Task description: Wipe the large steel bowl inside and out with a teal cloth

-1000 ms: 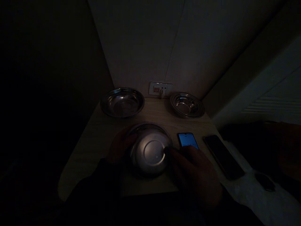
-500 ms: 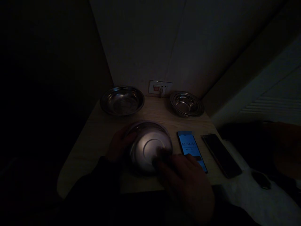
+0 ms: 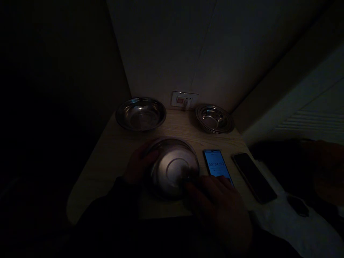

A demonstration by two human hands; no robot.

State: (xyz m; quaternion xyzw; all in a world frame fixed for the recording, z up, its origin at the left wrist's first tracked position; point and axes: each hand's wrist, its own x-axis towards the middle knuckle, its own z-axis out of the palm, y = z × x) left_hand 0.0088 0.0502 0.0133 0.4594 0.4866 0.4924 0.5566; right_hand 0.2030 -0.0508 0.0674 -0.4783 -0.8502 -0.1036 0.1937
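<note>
In dim light a steel bowl [image 3: 172, 168] is tipped toward me on a small wooden table [image 3: 107, 161], its round base facing the camera. My left hand [image 3: 139, 165] curls around the bowl's left rim and holds it. My right hand [image 3: 217, 204] lies against the bowl's lower right side, fingertips pressed on the metal; what those fingers hold, if anything, is too dark to see.
Two more steel bowls stand at the back, one left [image 3: 140, 114], one right [image 3: 214, 118], with a wall socket [image 3: 184, 100] between them. A lit phone [image 3: 217, 165] and a dark phone [image 3: 254, 177] lie to the right. White cloth [image 3: 295, 222] covers the lower right.
My right hand has slid over the bowl's base, first down and left, then back to the right. The lit phone's screen is more exposed. The left hand and bowl stay put.
</note>
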